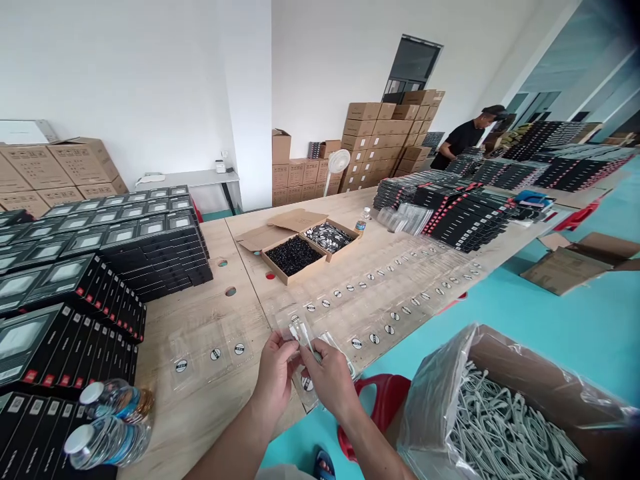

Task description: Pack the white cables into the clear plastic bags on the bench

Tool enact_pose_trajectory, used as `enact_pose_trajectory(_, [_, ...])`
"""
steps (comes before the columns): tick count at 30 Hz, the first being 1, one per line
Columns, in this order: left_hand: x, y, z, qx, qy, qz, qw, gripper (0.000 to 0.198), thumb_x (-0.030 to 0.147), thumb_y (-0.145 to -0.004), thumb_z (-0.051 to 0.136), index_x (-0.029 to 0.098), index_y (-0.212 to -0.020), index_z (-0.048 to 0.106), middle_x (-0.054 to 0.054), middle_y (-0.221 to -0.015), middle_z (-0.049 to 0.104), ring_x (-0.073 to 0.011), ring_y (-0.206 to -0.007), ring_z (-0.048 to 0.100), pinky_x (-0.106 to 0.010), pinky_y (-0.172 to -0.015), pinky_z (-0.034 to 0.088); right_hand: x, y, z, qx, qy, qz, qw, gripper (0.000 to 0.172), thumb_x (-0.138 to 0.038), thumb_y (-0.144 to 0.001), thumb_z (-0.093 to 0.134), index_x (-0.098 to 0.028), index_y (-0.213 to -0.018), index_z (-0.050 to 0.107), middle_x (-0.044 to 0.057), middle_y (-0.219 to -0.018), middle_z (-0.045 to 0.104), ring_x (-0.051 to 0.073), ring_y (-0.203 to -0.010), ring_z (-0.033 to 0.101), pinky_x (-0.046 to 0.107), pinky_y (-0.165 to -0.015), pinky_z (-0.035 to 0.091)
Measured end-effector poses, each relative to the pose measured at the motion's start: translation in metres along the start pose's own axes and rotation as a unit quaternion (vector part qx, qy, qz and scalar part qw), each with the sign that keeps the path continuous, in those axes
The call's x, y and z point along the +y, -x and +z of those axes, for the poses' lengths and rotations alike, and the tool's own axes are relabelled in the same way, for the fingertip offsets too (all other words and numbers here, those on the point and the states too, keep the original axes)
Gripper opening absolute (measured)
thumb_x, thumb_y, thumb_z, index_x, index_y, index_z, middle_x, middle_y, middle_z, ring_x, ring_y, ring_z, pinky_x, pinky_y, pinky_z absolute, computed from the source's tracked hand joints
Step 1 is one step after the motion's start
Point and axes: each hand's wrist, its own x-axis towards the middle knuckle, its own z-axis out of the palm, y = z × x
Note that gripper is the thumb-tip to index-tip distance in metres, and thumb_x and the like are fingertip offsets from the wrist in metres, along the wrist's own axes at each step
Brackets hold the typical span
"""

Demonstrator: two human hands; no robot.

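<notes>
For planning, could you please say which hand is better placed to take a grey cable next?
Probably the right hand; the box of grey cables stands on that side, with the left hand farther off.

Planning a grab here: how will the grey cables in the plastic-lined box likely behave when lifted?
The grey cables will probably be floppy, since they lie in loose bends. One may snag its neighbours, as their loops overlap in a heap. Each is likely light, being thin.

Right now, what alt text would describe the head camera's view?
A bare left hand and bare right hand hold a thin white cable over a pale wooden table; lower right, a plastic-lined cardboard box holds many grey cables.
</notes>
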Motion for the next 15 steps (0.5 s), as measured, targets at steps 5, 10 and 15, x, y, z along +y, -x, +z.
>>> enact_pose_trajectory(5, [-0.001, -0.006, 0.005, 0.046, -0.027, 0.019, 0.998, 0.029, 0.036, -0.067, 0.079, 0.02, -0.08, 0.058, 0.003, -0.066, 0.061, -0.01, -0.054, 0.054, -0.023, -0.05, 0.041, -0.002, -0.003, -0.001, -0.014, 0.001, -0.012, 1.0, 0.031, -0.042, -0.09, 0.046, -0.022, -0.067, 0.056, 0.0, -0.057, 0.064, 0.016, -0.055, 0.058, 0.024, -0.053, 0.036])
enact_pose_trajectory(10, [-0.003, -0.012, 0.008, 0.058, -0.03, 0.036, 0.997, 0.03, 0.038, -0.066, 0.08, 0.019, -0.077, 0.06, 0.003, -0.069, 0.063, -0.0105, -0.059, 0.057, -0.023, -0.056, 0.045, -0.004, -0.005, -0.004, -0.002, 0.028, -0.015, 0.999, 0.029, -0.036, -0.09, 0.045, -0.022, -0.067, 0.057, 0.0, -0.056, 0.063, 0.016, -0.056, 0.058, 0.023, -0.053, 0.034])
enact_pose_trajectory(15, [-0.006, -0.018, 0.006, 0.072, -0.006, 0.052, 0.996, 0.029, 0.035, -0.066, 0.081, 0.019, -0.075, 0.059, 0.003, -0.066, 0.063, -0.0098, -0.056, 0.057, -0.023, -0.061, 0.046, -0.007, -0.008, -0.007, 0.006, 0.045, -0.016, 0.999, 0.028, -0.036, -0.09, 0.048, -0.022, -0.069, 0.061, 0.001, -0.063, 0.066, 0.015, -0.057, 0.059, 0.023, -0.053, 0.034])
